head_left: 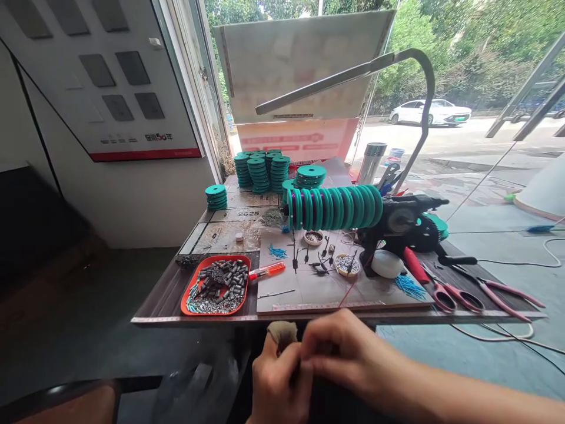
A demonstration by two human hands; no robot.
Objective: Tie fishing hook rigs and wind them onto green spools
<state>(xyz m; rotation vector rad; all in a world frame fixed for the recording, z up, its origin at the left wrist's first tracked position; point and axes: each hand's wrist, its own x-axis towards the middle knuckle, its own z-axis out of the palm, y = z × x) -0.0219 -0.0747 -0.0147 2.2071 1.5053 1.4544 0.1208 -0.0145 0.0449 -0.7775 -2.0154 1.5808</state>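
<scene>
Head view: left hand (279, 380) and right hand (346, 350) close together, fingers (315, 334) curled inward, grip on anything unclear.

Here's the dark wooden table (166, 299), a red tray (183, 303) sitting at its near left. A pale board (311, 291) spreads across the near middle, an orange marker (268, 270) lying over its left edge, and out at the near right lie pink-handled scissors (438, 287) and pliers (498, 298). Over at the far left, printed sheeting (227, 215) covers the wood beneath stacks of green discs (259, 176)!
</scene>
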